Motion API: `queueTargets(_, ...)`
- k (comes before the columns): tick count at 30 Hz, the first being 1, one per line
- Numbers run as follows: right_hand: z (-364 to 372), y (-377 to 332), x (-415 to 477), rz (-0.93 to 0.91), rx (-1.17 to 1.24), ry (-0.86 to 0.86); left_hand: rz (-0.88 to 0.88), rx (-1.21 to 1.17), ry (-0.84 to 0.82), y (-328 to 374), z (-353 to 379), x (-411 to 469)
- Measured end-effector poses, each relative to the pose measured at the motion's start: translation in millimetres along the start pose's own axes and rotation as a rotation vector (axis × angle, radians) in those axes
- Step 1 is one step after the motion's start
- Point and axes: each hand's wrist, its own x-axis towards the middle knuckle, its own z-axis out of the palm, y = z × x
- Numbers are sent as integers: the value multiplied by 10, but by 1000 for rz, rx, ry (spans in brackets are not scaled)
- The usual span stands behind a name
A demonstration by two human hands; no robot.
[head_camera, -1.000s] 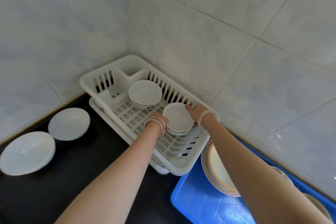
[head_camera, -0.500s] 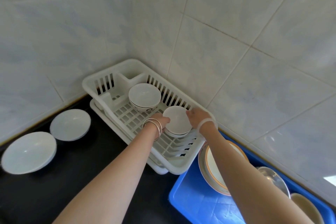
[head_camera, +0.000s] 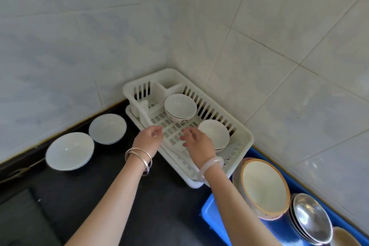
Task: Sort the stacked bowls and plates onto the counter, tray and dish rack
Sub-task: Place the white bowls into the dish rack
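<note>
Counter (head_camera: 163, 195) holds rack (head_camera: 245, 136), tray (head_camera: 211, 215), two apparent bowls (head_camera: 69, 151) (head_camera: 107, 129).

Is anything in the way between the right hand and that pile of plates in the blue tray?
Nothing visible. The right hand is above the dish rack, empty, and the plates sit just beside the rack's near corner, uncovered.

pale, glossy tiled walls (head_camera: 83, 32) meet in a corner.
</note>
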Motion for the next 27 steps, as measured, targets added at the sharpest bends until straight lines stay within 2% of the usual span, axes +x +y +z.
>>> queueTargets(3, 417, -168, -91, -47, -82, -86, -50, 32, 163, -327, -343, -212)
queueTargets(5, 628, -280, -94, -130, -220, -28, -110, 21, 280, -546, -536, -307)
queueTargets(7, 812, -378, -47, -154, -238, 9, -170, 29, 403, -748, -720, -357)
queueTargets(13, 1471, -416, 294, 68, -292, -223, -237, 25, 762, -1179, -1152, -376)
queueTargets(17, 1839, -356, 591, 186, -287, -286, -281, -125, 760, -1329, -1334, -252)
queueTargets(23, 2080, -326, 893, 371, 179, -226, -309, -338, 707, -1545, -1516, -104)
queueTargets(27, 2071, -331, 909, 362, 147, -174, -281, -562, 650, -1623, -1568, -66)
